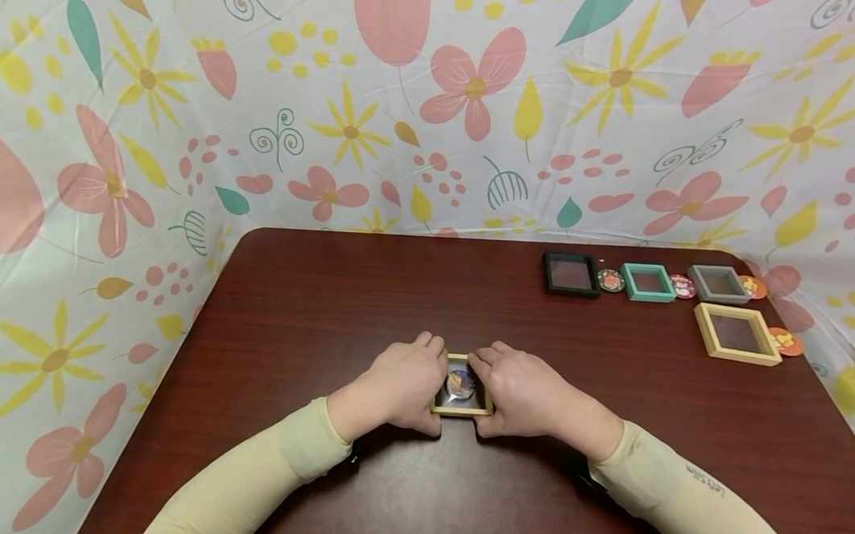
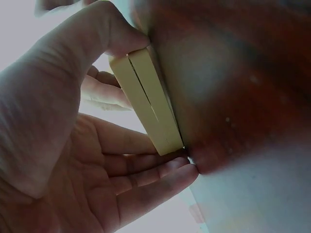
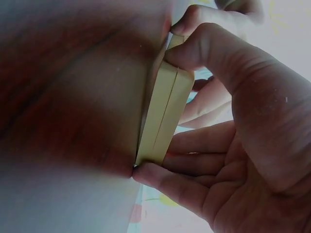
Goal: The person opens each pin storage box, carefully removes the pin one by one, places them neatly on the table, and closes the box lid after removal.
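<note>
A pale yellow square display frame [image 1: 461, 412] with a clear film window lies at the middle of the table, between both hands. Behind its film sits a round disc [image 1: 460, 384] with a dark blue and orange picture. My left hand [image 1: 410, 385] grips the frame's left side, thumb at the near corner and fingers toward the far one. The right hand [image 1: 518, 387] holds the opposite side the same way. Both wrist views show the frame's side edge [image 2: 150, 99] with a thin seam between its two halves; along part of the left side the seam shows a narrow gap.
At the table's right back stand a black frame [image 1: 547, 275], a teal frame [image 1: 650, 296], a grey frame [image 1: 697, 285] and another yellow frame [image 1: 740, 355]. Small round discs [image 1: 611, 281] lie beside them. Flower-print cloth [image 1: 392, 140] hangs behind the brown table [image 1: 370, 286].
</note>
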The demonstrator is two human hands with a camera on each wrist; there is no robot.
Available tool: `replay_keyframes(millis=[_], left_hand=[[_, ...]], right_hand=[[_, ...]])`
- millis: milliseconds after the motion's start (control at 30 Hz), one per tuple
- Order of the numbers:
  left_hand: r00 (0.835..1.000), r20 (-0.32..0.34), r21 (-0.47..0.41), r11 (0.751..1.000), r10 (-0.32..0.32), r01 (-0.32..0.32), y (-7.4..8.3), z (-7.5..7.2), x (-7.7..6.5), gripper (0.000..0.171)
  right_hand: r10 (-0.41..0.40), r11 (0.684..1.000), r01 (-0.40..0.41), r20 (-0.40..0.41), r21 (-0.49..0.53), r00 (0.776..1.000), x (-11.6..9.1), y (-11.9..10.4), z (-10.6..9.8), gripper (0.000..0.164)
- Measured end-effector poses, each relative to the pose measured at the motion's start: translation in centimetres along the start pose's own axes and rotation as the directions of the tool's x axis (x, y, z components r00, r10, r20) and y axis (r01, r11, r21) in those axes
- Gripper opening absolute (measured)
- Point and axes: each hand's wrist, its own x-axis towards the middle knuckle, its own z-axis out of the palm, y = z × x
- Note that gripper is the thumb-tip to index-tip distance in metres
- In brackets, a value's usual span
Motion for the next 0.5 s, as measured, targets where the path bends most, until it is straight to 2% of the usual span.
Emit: replay_keyframes(millis=[267,400,500], left_hand=[[1.0,-0.007,-0.04,0.999,-0.015,0.015,0.0,0.0,-0.2,0.091],[1.0,-0.017,-0.09,0.996,-0.008,0.007,-0.4,0.0,-0.3,0.094],[1.0,-0.016,-0.129,0.992,0.007,-0.009,-0.8,-0.1,-0.5,0.095]], right_hand=[[0.043,0.997,-0.045,0.034,0.054,0.998,0.0,0.3,-0.4,0.082],[0.048,0.987,-0.056,0.058,0.149,0.997,-0.1,0.9,-0.9,0.078],[0.026,0.966,-0.042,0.066,0.253,0.998,-0.2,1.6,-1.1,0.07]])
